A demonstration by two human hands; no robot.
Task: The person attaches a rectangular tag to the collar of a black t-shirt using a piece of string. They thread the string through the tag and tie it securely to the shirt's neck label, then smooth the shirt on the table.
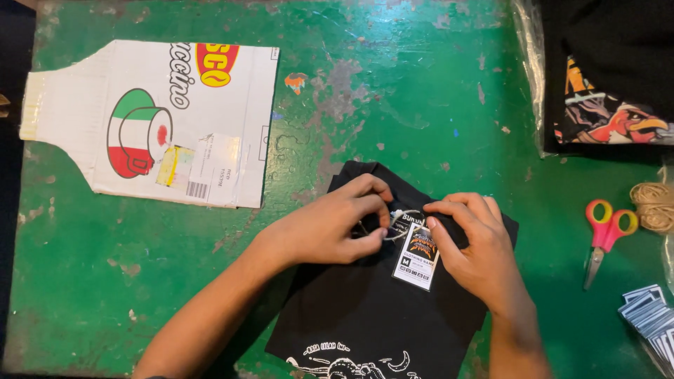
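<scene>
Both hands pinched on a thin string loop point(401, 219) at the collar of a folded black shirt point(372, 295): left hand point(330, 226) and right hand point(476, 245) fingertip to fingertip. Paper hang tag point(416, 258) dangling just below the fingers. Red-handled scissors point(604, 235) well right of the right hand; flattened cardboard point(151, 119) beyond the left.

At six o'clock the black shirt point(365, 309) runs off the bottom edge, its white print cut short. At three to four o'clock the stack of tags point(649, 316) and the twine point(654, 205) leave the right edge. The fingertips point(382, 223) hide the shirt's neck label.
</scene>
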